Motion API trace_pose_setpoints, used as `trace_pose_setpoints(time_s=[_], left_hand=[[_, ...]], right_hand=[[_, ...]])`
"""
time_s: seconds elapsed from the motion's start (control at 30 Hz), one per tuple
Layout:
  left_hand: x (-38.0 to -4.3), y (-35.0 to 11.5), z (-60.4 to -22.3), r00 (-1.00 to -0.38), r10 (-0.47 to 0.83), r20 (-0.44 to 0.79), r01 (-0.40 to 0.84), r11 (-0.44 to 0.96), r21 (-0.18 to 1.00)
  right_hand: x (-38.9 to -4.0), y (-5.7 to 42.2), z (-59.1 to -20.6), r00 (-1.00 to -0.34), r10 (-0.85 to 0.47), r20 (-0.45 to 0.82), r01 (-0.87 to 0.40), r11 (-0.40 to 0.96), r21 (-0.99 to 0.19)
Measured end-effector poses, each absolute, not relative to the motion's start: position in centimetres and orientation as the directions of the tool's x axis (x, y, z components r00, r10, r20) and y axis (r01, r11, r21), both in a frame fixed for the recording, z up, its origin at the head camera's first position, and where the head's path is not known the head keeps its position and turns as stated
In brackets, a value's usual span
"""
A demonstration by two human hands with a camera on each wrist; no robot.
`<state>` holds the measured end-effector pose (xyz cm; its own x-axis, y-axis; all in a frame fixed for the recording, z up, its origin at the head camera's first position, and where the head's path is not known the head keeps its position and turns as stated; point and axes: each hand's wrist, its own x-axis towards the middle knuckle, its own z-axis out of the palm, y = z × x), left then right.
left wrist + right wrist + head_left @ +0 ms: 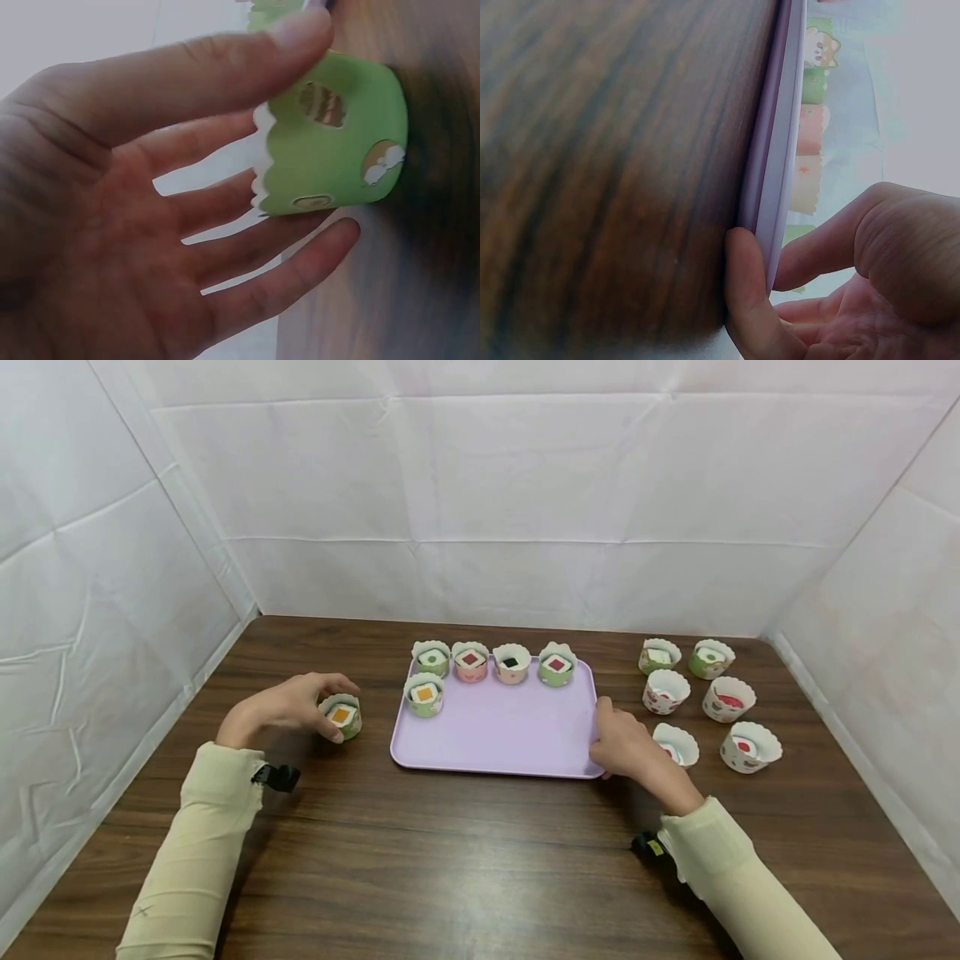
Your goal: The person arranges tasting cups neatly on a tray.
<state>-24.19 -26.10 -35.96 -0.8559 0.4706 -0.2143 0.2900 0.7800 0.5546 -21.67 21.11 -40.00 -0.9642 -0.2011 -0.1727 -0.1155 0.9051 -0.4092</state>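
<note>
My left hand (303,700) is around a green paper baking cup (351,728) left of the tray, its thumb on the near side and its fingers on the far side. A white piece with an orange square (342,715) sits in this cup. In the left wrist view the cup's green wall (337,142) has a scalloped rim and printed stickers. With my right hand (628,743) I grip the lilac tray (495,735) near its front right corner. The right wrist view has the thumb over the tray's rim (776,150) and a finger (745,262) under it.
Along the tray's back stand green (432,668), pink (471,672), pale (512,675) and green (556,676) cups with marked white pieces. Another green cup (425,707) sits at its left. Several more cups (666,692) stand right of the tray. White sheeting (517,485) encloses the wooden table (420,860).
</note>
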Motion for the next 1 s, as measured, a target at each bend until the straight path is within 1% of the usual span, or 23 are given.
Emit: trace_pose_setpoints(time_s=[0.23, 0.53, 0.77, 1.0], left_hand=[[-24.4, -25.7, -36.2, -0.856, 0.462, -0.232, 0.28, 0.792, 0.542], [-24.3, -25.4, -36.1, -0.873, 0.446, -0.199, 0.296, 0.808, 0.51], [-24.5, -25.6, -36.1, -0.888, 0.436, -0.145, 0.307, 0.798, 0.519], [-24.3, -24.7, -35.5, -0.926, 0.374, -0.045, 0.3, 0.804, 0.513]], right_hand=[[-21.6, 21.2, -39.8, -0.963, -0.209, -0.169, -0.127, 0.908, -0.4], [-21.6, 21.3, -39.8, -0.961, -0.205, -0.186, -0.116, 0.908, -0.402], [-21.6, 21.3, -39.9, -0.96, -0.197, -0.2, -0.101, 0.906, -0.411], [-21.6, 21.2, -39.8, -0.958, -0.204, -0.202, -0.101, 0.898, -0.428]])
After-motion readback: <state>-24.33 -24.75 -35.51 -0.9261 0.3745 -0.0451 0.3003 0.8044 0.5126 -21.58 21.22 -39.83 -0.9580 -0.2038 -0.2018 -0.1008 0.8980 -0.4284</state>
